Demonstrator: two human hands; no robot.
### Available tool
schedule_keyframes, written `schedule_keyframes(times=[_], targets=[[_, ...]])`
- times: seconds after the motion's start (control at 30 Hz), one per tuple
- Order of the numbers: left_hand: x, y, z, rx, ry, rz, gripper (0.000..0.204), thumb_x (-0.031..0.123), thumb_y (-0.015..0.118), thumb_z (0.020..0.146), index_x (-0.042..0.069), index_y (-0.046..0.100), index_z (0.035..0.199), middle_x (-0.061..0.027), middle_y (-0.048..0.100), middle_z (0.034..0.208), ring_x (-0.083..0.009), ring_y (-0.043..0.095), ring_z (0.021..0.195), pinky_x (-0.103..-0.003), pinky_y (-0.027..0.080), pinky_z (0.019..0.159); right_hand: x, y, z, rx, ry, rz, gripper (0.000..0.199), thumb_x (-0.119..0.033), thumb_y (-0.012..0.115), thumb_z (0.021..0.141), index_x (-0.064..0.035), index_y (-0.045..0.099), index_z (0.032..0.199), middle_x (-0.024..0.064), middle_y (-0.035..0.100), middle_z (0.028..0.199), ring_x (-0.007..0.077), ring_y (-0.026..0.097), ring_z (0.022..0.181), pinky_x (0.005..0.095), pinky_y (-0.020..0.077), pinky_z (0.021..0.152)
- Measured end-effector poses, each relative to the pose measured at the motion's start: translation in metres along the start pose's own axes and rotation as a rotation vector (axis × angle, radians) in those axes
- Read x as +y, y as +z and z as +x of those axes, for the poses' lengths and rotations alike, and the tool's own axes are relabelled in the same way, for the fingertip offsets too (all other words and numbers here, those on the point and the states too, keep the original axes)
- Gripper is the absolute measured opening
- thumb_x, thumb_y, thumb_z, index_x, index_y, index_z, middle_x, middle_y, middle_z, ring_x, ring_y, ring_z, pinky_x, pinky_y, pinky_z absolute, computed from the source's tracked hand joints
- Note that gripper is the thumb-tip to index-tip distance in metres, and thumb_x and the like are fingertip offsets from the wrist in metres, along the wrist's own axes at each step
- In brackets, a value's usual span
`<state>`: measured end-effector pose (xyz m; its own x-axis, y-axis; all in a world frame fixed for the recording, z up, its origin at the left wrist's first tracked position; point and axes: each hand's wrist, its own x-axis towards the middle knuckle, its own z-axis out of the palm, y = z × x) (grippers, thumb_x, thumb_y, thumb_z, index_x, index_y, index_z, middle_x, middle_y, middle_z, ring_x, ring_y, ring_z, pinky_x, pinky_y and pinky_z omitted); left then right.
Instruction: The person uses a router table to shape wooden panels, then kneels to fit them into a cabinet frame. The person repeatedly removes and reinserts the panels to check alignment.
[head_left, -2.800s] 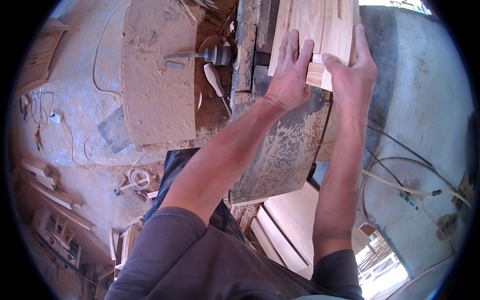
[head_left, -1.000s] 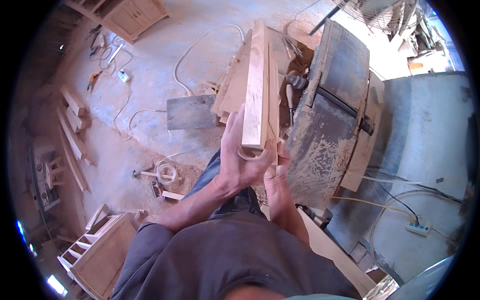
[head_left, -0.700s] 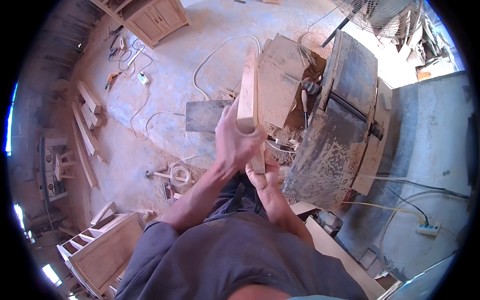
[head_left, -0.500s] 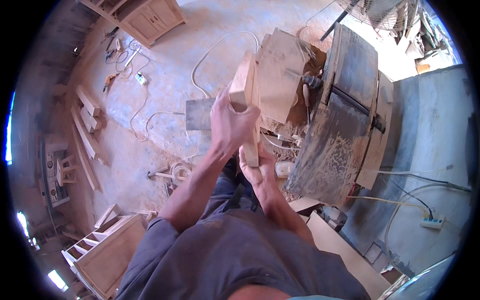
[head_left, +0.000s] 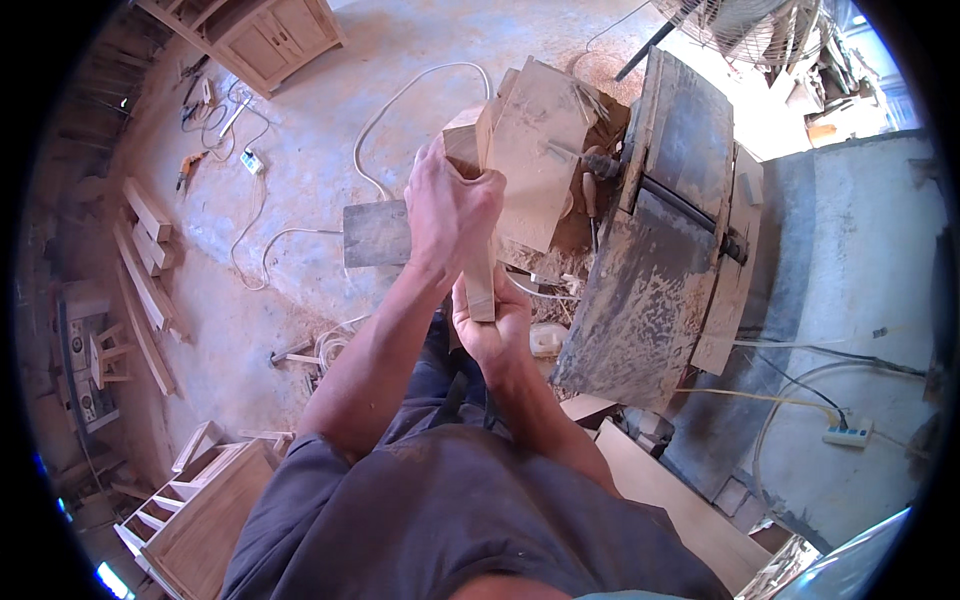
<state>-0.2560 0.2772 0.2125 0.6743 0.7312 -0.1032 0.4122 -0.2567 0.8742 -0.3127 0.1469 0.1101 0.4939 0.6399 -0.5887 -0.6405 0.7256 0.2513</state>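
A pale wooden block (head_left: 480, 290), long and thick, is held out in front of my body, its near end low and its far end beside the bench. My left hand (head_left: 447, 215) wraps over its far part, fingers and thumb closed round the wood. Underneath the near end, my right hand (head_left: 492, 325) cups the block with its fingers curled up along the sides. Part of the block is hidden behind my left hand. Just right of it lies a dusty pale board (head_left: 540, 150), with a chisel-like tool with a wooden handle (head_left: 590, 195) beyond.
A worn, dark-topped machine bench (head_left: 640, 290) with a shaft (head_left: 680, 205) stands at right. Cables (head_left: 375, 95) trail over the dusty floor. Timber lengths (head_left: 150, 280) lie at left, an orange drill (head_left: 187, 170) farther off. Wooden cabinets (head_left: 270, 45) stand at far left and near left (head_left: 205, 515).
The block has turned and tilted in my hands, so its far end now looks shorter and lower. Both hands keep hold. The whole view has shifted slightly to the right.
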Motion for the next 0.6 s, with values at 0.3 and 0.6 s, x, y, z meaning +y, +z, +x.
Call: schedule_keyframes(times=[0.3, 0.6], targets=[[0.003, 0.01, 0.009, -0.057, 0.115, 0.048, 0.025, 0.017, 0.065, 0.074, -0.008, 0.065, 0.075, -0.0185, 0.064, 0.063, -0.0308, 0.061, 0.057, -0.044, 0.049, 0.06, -0.017, -0.045, 0.016, -0.014, -0.058, -0.255, 0.039, -0.02, 0.056, 0.101, -0.0038, 0.055, 0.137, 0.0169, 0.067, 0.124, 0.0326, 0.067, 0.109, 0.0469, 0.0579, 0.09], [-0.065, -0.022, 0.018, 0.037, 0.918, 0.636, 0.012, 0.005, 0.067, 0.084, 0.007, 0.077, 0.092, -0.0106, 0.075, 0.088, -0.0267, 0.062, 0.075, -0.038, 0.049, 0.067, -0.12, -0.27, 0.114, 0.967, -0.26, -1.619, 0.026, -0.006, 0.061, 0.085, -0.0026, 0.072, 0.108, 0.022, 0.073, 0.098, 0.036, 0.073, 0.095, 0.0468, 0.0591, 0.075]])
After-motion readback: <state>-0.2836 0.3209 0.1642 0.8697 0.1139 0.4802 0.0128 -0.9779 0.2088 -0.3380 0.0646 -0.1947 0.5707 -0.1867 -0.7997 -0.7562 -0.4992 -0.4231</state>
